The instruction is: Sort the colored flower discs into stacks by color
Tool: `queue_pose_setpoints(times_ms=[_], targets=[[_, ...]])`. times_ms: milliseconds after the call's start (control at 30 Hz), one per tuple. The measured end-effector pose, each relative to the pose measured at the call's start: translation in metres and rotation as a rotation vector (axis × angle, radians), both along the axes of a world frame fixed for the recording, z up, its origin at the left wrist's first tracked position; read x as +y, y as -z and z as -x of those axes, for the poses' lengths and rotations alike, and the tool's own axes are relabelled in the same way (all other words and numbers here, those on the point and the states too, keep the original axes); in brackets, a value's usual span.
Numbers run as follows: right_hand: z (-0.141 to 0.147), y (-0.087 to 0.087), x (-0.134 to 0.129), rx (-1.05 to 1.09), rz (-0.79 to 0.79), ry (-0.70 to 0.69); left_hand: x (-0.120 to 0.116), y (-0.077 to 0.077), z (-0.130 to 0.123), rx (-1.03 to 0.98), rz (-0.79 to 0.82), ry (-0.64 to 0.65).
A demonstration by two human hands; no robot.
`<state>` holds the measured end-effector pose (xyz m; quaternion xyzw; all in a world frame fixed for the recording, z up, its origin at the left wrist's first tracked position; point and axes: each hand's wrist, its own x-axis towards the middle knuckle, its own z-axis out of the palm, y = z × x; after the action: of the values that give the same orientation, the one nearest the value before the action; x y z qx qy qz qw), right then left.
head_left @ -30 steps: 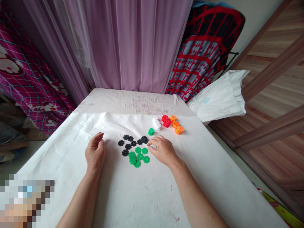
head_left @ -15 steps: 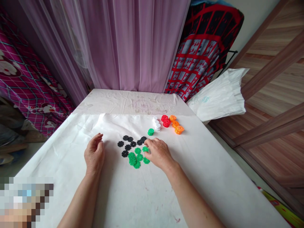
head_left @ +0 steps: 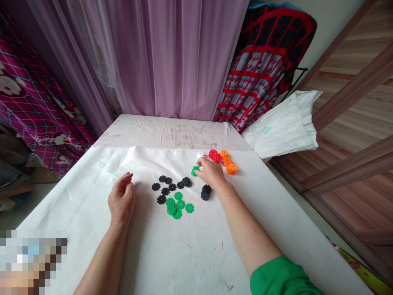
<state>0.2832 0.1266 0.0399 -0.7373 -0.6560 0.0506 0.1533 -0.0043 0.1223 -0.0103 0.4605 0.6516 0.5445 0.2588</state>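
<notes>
My right hand (head_left: 211, 171) reaches to the small green pile, thumb and fingers closed around a green notched plastic disc (head_left: 194, 170). Its fingers partly cover a white stack of discs (head_left: 200, 155) just behind. My left hand (head_left: 122, 198) lies on its side on the table, loosely curled and holding nothing visible. Between the hands are scattered black discs (head_left: 165, 191) and loose green discs (head_left: 178, 207), some overlapping. A black stack (head_left: 205, 192) stands below my right wrist.
Red disc stacks (head_left: 214, 155) and orange stacks (head_left: 227, 161) stand beyond my right hand. A white cloth (head_left: 166, 262) covers the table (head_left: 144, 127). At the right edge leans a white bag (head_left: 285, 123); purple curtains (head_left: 166, 57) hang behind.
My right hand has moved up and away from the loose green discs to the small green pile. One loose green disc has left its spot. The black stack has come into view.
</notes>
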Motion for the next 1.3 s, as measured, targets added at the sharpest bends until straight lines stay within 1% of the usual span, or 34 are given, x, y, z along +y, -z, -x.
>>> queue_pose_setpoints(times_ms=[100, 233, 333, 400, 467, 533, 633, 700, 767, 900, 1100, 1167, 1233, 1300], targets=[[-0.005, 0.001, -0.011, 0.033, -0.028, -0.001, 0.0, 0.0, 0.0, -0.002, 0.005, -0.003], [-0.019, 0.006, -0.048, 0.176, -0.017, 0.005, 0.001, 0.001, 0.0, 0.003, 0.003, 0.001], [-0.026, 0.016, -0.073, 0.301, 0.038, -0.055, 0.001, 0.003, 0.001, 0.007, -0.006, 0.006], [-0.028, 0.023, -0.081, 0.329, 0.078, -0.098, 0.002, 0.004, 0.002, 0.013, -0.012, 0.01], [-0.028, 0.027, -0.085, 0.325, 0.077, -0.099, 0.003, 0.005, 0.002, 0.018, -0.012, 0.01], [-0.026, 0.029, -0.089, 0.312, 0.009, -0.056, 0.003, 0.005, 0.002, 0.014, -0.004, 0.002], [-0.022, 0.032, -0.102, 0.307, -0.113, 0.114, 0.004, 0.005, 0.002, 0.009, 0.003, -0.002], [-0.016, 0.037, -0.114, 0.327, -0.103, 0.22, 0.004, 0.005, 0.002, 0.013, -0.001, 0.004], [-0.008, 0.044, -0.122, 0.354, -0.058, 0.269, 0.004, 0.006, 0.002, 0.014, -0.005, 0.007], [0.007, 0.053, -0.123, 0.344, -0.06, 0.332, 0.004, 0.007, 0.003, 0.008, -0.002, 0.009], [0.018, 0.055, -0.115, 0.306, -0.108, 0.369, 0.005, 0.006, 0.003, 0.009, 0.008, 0.005], [0.017, 0.056, -0.116, 0.348, -0.109, 0.351, 0.004, 0.004, 0.003, 0.009, 0.011, 0.004], [0.012, 0.055, -0.117, 0.437, -0.082, 0.336, 0.003, 0.004, 0.002, 0.008, 0.007, 0.009], [0.003, 0.051, -0.113, 0.533, -0.049, 0.355, 0.003, 0.004, 0.003, 0.003, -0.007, 0.016]])
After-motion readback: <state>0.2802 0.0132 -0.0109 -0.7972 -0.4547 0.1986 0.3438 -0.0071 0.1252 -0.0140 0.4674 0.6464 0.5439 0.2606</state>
